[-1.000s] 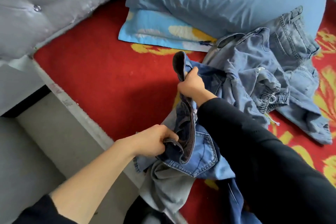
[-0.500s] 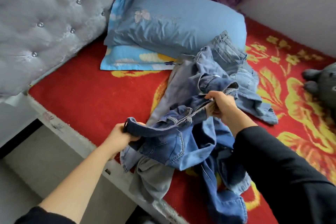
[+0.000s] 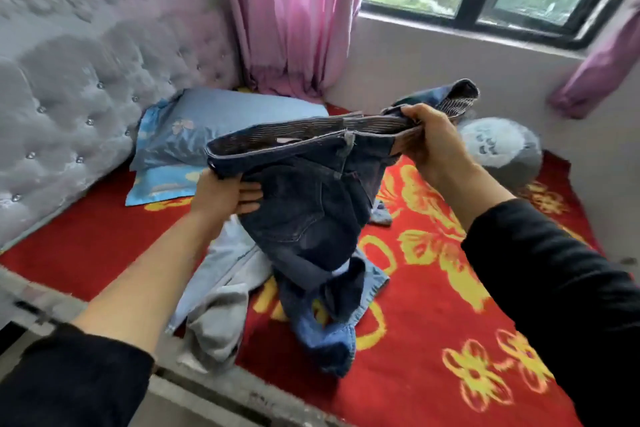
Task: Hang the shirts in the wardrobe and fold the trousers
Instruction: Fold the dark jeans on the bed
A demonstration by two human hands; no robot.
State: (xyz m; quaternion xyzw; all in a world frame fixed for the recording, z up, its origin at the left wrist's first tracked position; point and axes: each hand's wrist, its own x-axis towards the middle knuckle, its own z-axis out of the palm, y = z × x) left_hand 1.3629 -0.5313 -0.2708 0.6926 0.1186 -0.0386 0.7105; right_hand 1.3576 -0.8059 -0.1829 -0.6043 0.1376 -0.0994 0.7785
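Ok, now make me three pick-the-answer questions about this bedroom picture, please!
1. Where is the blue pillow? A on the floor; B beside the headboard; C on the windowsill.
2. What colour is the curtain? A pink; B green; C black.
3. The dark jeans are: A folded flat; B on a hanger; C held up.
Answers: 1 B, it lies right beside it. 2 A, its folds are pink. 3 C, the left hand and right hand hold its waistband.
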